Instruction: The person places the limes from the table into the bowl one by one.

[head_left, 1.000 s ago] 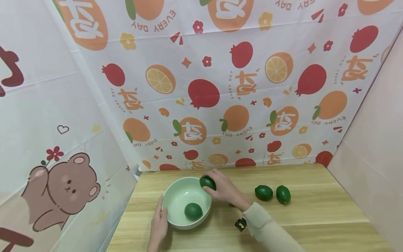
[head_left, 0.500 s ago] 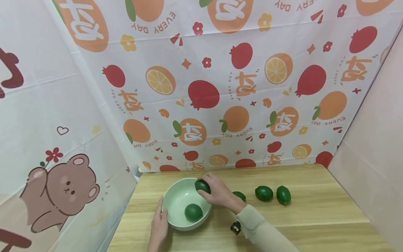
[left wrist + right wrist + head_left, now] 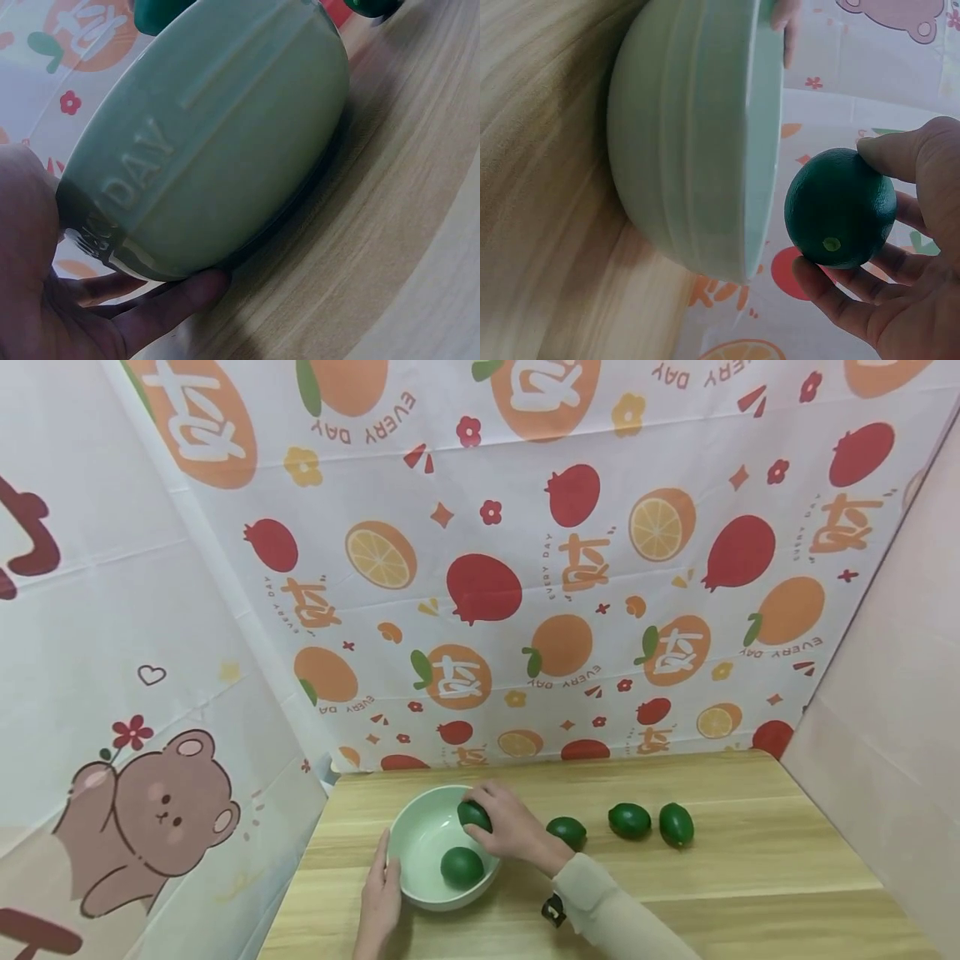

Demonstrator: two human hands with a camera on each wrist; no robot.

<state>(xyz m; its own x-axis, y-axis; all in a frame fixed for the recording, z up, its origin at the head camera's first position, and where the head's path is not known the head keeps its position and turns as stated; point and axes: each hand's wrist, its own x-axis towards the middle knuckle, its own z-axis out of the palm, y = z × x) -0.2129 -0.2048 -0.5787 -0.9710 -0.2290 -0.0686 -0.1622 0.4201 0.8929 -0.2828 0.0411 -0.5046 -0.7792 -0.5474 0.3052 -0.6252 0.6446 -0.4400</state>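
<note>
In the head view, a pale green bowl (image 3: 414, 853) stands on the wooden table. My left hand (image 3: 380, 897) holds its left side, thumb by the rim; in the left wrist view my fingers (image 3: 169, 311) reach under its lower wall. One dark green lime (image 3: 462, 868) lies inside the bowl. My right hand (image 3: 517, 831) grips a second lime (image 3: 474, 815) over the bowl's far right part. The right wrist view shows this held lime (image 3: 840, 208) between thumb and fingertips, just beyond the rim and apart from it.
Three more limes lie on the table to the right: one lime (image 3: 566, 832) close by my right wrist, another lime (image 3: 629, 820) farther along, and a third lime (image 3: 677, 824) beside it. A fruit-print curtain (image 3: 555, 693) hangs behind the table (image 3: 750, 893).
My right hand has moved left and slightly down with its lime, farther in over the bowl. The lime by my wrist has come into fuller view. My left hand stays on the bowl.
</note>
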